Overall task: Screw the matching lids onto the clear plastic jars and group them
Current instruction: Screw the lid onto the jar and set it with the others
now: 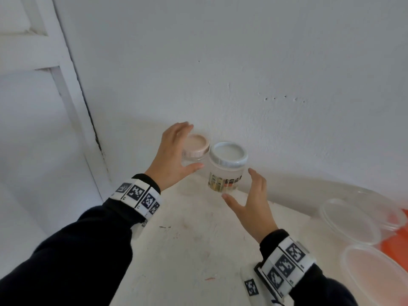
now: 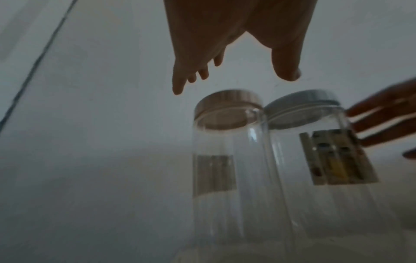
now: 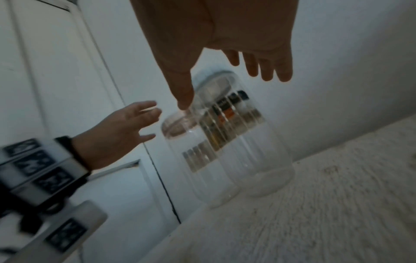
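Two clear plastic jars stand side by side against the wall at the back of the white table point(image 1: 187, 250). The left jar point(image 1: 195, 159) wears a pink lid point(image 1: 197, 144); the right jar point(image 1: 225, 176) carries a white lid point(image 1: 228, 153) and a printed label. My left hand point(image 1: 176, 151) hovers open beside the pink-lidded jar point(image 2: 216, 160), fingers spread, holding nothing. My right hand point(image 1: 249, 195) is open just in front and right of the white-lidded jar point(image 3: 236, 142), not touching it. In the left wrist view the white-lidded jar point(image 2: 315, 160) stands right of the pink-lidded one, both lids on.
Clear shallow plastic containers point(image 1: 348, 219) and a larger one point(image 1: 375, 277) lie at the right over something orange point(image 1: 395, 241). A white door frame point(image 1: 72, 107) runs down the left. The wall point(image 1: 242, 62) is directly behind the jars.
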`<move>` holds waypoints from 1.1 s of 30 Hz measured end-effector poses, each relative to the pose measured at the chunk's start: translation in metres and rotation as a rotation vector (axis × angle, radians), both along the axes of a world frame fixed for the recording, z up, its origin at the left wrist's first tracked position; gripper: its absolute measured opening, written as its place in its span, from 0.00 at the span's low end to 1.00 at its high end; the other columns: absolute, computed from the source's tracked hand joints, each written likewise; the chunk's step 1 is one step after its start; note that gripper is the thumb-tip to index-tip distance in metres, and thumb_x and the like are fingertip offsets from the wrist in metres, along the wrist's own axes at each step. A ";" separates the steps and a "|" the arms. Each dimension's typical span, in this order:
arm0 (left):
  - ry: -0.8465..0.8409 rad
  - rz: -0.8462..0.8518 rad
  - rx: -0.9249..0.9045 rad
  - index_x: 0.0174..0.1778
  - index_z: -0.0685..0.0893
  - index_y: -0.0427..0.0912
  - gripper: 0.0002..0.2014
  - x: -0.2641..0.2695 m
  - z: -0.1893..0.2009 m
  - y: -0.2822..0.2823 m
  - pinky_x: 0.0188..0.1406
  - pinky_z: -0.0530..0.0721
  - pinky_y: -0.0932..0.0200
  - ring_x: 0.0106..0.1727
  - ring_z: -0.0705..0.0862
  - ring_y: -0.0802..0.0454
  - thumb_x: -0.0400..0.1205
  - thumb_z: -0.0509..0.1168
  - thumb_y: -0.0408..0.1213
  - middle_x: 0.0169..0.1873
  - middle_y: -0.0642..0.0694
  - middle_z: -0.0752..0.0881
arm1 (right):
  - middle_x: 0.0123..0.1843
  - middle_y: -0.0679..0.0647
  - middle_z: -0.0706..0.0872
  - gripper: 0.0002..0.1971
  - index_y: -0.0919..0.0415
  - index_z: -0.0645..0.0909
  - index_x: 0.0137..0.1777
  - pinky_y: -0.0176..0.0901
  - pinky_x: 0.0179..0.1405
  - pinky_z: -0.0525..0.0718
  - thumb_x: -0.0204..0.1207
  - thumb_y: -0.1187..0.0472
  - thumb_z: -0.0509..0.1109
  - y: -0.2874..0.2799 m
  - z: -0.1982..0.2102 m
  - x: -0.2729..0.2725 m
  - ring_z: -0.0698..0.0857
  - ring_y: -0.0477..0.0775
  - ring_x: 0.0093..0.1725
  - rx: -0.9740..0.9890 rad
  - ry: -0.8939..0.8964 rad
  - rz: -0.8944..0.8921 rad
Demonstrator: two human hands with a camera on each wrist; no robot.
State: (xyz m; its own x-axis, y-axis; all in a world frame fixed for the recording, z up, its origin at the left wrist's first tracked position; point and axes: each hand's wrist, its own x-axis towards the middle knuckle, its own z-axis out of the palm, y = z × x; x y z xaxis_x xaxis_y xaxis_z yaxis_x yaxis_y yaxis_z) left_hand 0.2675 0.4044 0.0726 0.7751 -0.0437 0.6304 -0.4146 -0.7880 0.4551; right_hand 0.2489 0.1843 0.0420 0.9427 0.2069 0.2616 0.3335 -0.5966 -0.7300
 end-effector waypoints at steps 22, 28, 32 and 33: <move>0.108 0.049 0.454 0.71 0.73 0.37 0.29 0.035 -0.007 -0.087 0.77 0.54 0.39 0.72 0.71 0.42 0.76 0.69 0.48 0.71 0.41 0.75 | 0.83 0.47 0.50 0.34 0.48 0.56 0.80 0.57 0.79 0.46 0.77 0.43 0.63 -0.189 0.006 -0.124 0.44 0.54 0.83 -0.680 0.070 -0.261; 0.085 0.050 0.429 0.68 0.76 0.36 0.28 0.035 -0.009 -0.091 0.76 0.54 0.42 0.71 0.72 0.43 0.76 0.70 0.46 0.69 0.41 0.77 | 0.83 0.42 0.41 0.35 0.44 0.47 0.81 0.55 0.82 0.42 0.81 0.53 0.63 -0.157 0.012 -0.125 0.36 0.51 0.82 -0.683 0.105 0.005; 0.080 0.052 0.417 0.67 0.76 0.37 0.27 0.037 -0.011 -0.092 0.76 0.55 0.43 0.71 0.72 0.43 0.76 0.70 0.47 0.68 0.42 0.77 | 0.84 0.45 0.45 0.34 0.47 0.52 0.82 0.53 0.82 0.44 0.80 0.52 0.64 -0.117 0.010 -0.099 0.39 0.52 0.83 -0.666 0.025 0.086; 0.080 0.051 0.409 0.67 0.77 0.37 0.27 0.037 -0.012 -0.092 0.76 0.55 0.43 0.71 0.72 0.44 0.76 0.70 0.47 0.68 0.42 0.77 | 0.84 0.46 0.46 0.34 0.47 0.52 0.82 0.51 0.82 0.45 0.80 0.50 0.64 -0.108 0.008 -0.089 0.41 0.52 0.83 -0.672 0.007 0.086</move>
State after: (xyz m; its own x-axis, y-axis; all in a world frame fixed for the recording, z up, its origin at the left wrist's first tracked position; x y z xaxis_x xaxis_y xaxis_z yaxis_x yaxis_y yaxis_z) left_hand 0.3045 0.3125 0.0608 0.8288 -0.2381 0.5064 -0.3460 -0.9293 0.1293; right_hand 0.1603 0.0764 0.0503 0.9168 0.3970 0.0438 0.3968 -0.8931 -0.2121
